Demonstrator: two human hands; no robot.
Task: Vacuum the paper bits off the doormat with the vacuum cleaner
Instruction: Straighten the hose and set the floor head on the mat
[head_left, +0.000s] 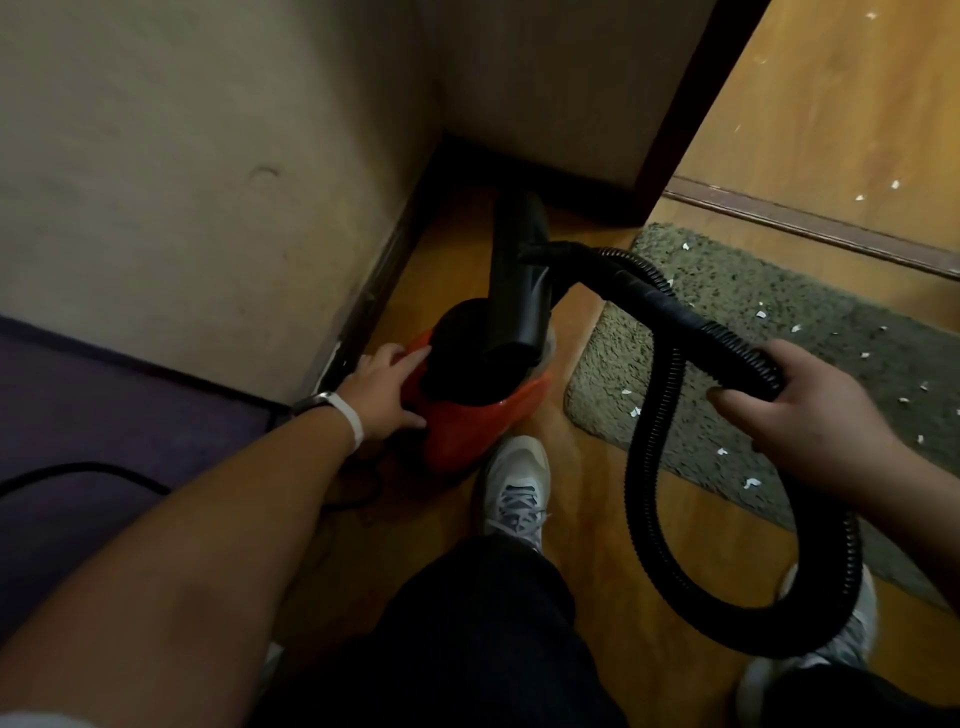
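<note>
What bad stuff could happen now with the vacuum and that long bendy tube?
The black hose hangs in a big loop down by the shoes, so a foot might catch in it and trip. The right hand holds the hose high, so tugging it might tip the orange vacuum cleaner, which the left hand only rests on. The dangling loop might also brush paper bits off the doormat onto the floor.

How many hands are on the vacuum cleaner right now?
2. The left hand rests on the side of the orange and black vacuum cleaner body by the wall; the right hand grips the black ribbed hose above the grey-green shaggy doormat.
</note>
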